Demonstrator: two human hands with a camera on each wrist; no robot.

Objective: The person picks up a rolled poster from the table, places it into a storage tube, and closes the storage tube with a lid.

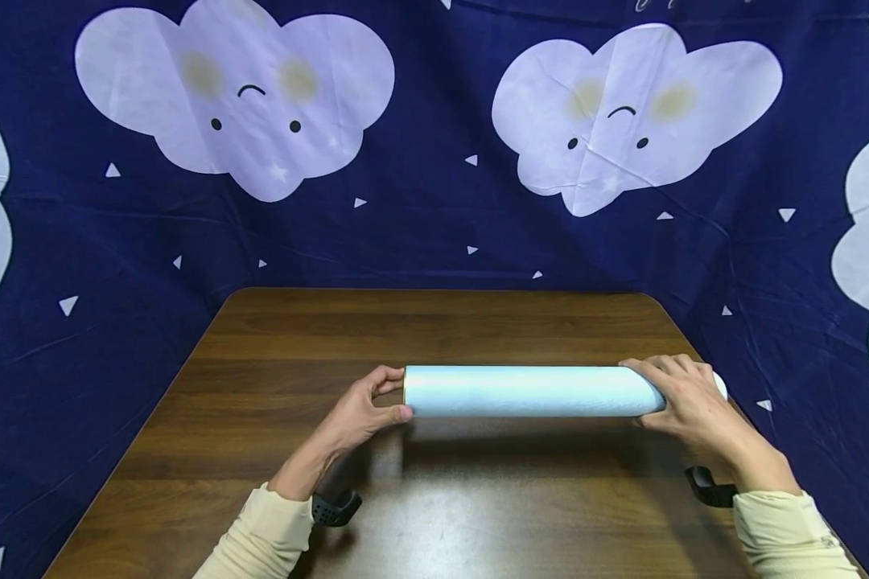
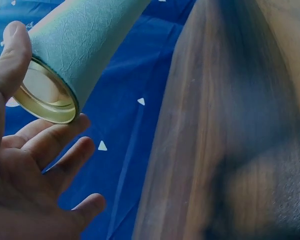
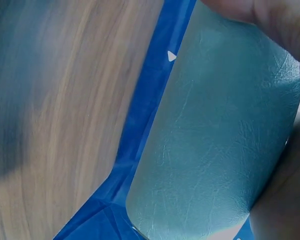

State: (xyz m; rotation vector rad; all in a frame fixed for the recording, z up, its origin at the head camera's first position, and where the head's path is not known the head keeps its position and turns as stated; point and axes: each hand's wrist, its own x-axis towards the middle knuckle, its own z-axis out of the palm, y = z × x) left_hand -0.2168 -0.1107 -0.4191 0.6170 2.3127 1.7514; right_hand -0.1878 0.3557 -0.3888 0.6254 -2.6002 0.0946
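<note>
A long pale-blue tube (image 1: 529,392) is held level above the wooden table, its shadow falling on the wood below. My right hand (image 1: 688,398) grips it near the right end, fingers over the top and thumb on the near side. At the other end, my left hand (image 1: 369,406) pinches the rim between thumb and fingertips. In the left wrist view the gold-coloured metal end (image 2: 47,92) faces my left palm, and two fingers spread away from it. The tube's creased, leathery surface (image 3: 205,135) fills much of the right wrist view.
The brown wooden table (image 1: 434,330) has rounded far corners. A dark blue cloth (image 1: 434,225) with clouds and small white triangles hangs behind and around it. Black wrist mounts (image 1: 336,508) sit under both forearms.
</note>
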